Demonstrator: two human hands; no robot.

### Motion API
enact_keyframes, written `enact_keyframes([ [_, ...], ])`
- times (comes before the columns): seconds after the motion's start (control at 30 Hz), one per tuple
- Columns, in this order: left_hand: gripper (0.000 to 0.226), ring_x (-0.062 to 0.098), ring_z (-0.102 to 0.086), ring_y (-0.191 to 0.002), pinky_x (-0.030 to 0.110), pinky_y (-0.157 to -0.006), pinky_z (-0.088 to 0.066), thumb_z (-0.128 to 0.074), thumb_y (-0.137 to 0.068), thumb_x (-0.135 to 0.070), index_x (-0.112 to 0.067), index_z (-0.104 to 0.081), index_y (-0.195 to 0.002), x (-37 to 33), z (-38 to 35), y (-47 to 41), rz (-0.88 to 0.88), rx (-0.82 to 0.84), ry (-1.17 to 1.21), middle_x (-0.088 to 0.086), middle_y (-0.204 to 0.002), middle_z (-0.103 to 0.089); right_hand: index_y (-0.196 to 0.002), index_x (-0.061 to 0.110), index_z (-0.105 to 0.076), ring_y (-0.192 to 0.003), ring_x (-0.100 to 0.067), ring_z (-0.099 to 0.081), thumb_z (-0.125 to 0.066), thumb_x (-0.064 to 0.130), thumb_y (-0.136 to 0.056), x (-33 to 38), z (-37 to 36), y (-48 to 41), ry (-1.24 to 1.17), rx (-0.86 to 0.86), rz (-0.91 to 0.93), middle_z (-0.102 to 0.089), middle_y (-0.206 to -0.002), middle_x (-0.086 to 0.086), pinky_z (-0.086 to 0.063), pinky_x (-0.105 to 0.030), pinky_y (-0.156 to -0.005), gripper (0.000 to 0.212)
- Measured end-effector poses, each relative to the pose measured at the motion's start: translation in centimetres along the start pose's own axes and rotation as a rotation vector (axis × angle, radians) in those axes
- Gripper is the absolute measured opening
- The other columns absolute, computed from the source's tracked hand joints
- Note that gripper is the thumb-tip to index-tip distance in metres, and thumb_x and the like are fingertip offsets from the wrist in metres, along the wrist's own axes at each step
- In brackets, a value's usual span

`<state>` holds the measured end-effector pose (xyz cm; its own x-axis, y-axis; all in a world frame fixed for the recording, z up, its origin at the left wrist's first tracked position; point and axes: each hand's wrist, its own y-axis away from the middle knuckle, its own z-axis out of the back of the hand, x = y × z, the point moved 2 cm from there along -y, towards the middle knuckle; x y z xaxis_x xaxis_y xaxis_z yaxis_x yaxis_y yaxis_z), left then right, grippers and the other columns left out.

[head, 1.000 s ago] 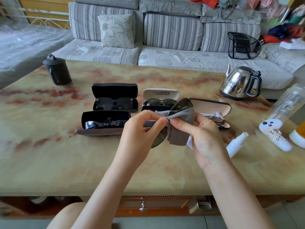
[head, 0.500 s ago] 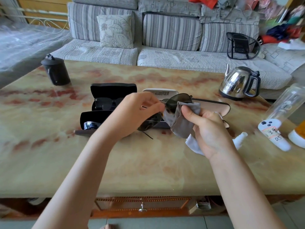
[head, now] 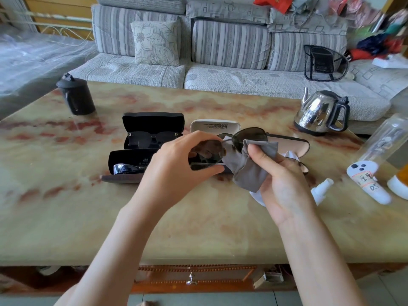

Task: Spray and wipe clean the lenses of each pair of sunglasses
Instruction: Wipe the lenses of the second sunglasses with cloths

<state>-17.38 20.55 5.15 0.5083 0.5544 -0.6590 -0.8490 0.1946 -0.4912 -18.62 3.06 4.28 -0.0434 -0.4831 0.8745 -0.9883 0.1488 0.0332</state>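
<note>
You're mid-wipe on one pair, prob. w/ more left to do. Your left hand [head: 174, 166] grips the sunglasses [head: 249, 138] by one lens, held above mid-table. Your right hand [head: 282, 184] pinches the grey cloth [head: 242, 173] against the other lens. Two more pairs sit at left, in the far black case [head: 152, 122] and the near black case [head: 128, 160]; can't tell if they're cleaned yet. The spray bottle [head: 321, 189] lies near right, not in use. Marble-look table [head: 198, 228], w/ kettle [head: 320, 111] far right, dark lidded cup [head: 76, 96] far left, striped sofa [head: 220, 49] behind.

Grey cloth [head: 247, 168]; dark-lensed sunglasses [head: 250, 138]; black cases [head: 152, 124]; cream-red marbled table [head: 198, 217]; grey-striped sofa [head: 229, 45].
</note>
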Motion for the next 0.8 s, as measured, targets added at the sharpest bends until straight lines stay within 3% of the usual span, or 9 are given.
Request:
enact_keyframes([
  [0.13,0.046,-0.002,-0.062,-0.101,0.030,-0.086,-0.053,-0.073,-0.067,-0.049,-0.045,-0.060,-0.110,0.0,0.3,0.1,-0.009,-0.024,0.036,-0.022,-0.106,-0.068,-0.082,0.015,-0.075,-0.085,-0.008,-0.070,-0.072,0.017,-0.063,0.2,0.3,0.1,0.046,-0.031,0.009,-0.075,-0.087,0.002,-0.051,-0.020,-0.085,0.019],
  [0.37,0.045,0.009,-0.064,-0.097,0.041,-0.080,-0.054,-0.068,-0.073,-0.051,-0.032,-0.064,-0.113,-0.6,-0.5,0.3,-0.144,-0.050,-0.029,-0.017,-0.106,-0.066,-0.081,0.016,-0.074,-0.086,-0.012,-0.071,-0.074,0.019,-0.062,-0.1,0.2,0.5,0.082,-0.078,-0.028,-0.076,-0.087,0.001,-0.050,-0.031,-0.089,0.019],
  [0.47,0.044,0.010,-0.066,-0.093,0.039,-0.077,-0.055,-0.067,-0.074,-0.050,-0.030,-0.065,-0.113,-0.6,-0.6,0.4,-0.170,-0.090,-0.057,-0.016,-0.104,-0.067,-0.083,0.014,-0.074,-0.083,-0.011,-0.072,-0.074,0.019,-0.062,-0.1,0.2,0.4,0.079,-0.067,-0.019,-0.076,-0.085,0.000,-0.054,-0.026,-0.081,0.022],
  [0.53,0.044,0.006,-0.065,-0.092,0.036,-0.077,-0.055,-0.066,-0.074,-0.051,-0.032,-0.064,-0.113,-0.5,-0.5,0.5,-0.158,-0.114,-0.063,-0.017,-0.104,-0.068,-0.085,0.011,-0.073,-0.080,-0.010,-0.072,-0.073,0.017,-0.062,0.1,0.3,0.3,0.063,-0.047,-0.004,-0.076,-0.084,0.000,-0.056,-0.019,-0.074,0.024],
  [0.67,0.041,0.000,-0.063,-0.086,0.027,-0.075,-0.052,-0.066,-0.071,-0.053,-0.035,-0.061,-0.108,-0.1,0.1,0.5,-0.122,-0.106,-0.070,-0.018,-0.099,-0.069,-0.092,0.007,-0.074,-0.092,-0.016,-0.070,-0.073,0.020,-0.061,0.5,1.0,0.0,0.168,0.033,-0.034,-0.075,-0.096,-0.006,-0.051,-0.023,-0.086,0.033],
  [0.8,0.037,-0.005,-0.063,-0.087,0.010,-0.079,-0.047,-0.076,-0.072,-0.036,-0.024,-0.069,-0.106,0.2,1.1,0.4,-0.143,-0.087,-0.054,-0.016,-0.097,-0.070,-0.083,0.011,-0.076,-0.082,-0.014,-0.071,-0.067,0.018,-0.068,1.8,2.3,0.2,0.376,0.161,-0.067,-0.076,-0.088,-0.005,-0.057,-0.026,-0.079,0.018],
])
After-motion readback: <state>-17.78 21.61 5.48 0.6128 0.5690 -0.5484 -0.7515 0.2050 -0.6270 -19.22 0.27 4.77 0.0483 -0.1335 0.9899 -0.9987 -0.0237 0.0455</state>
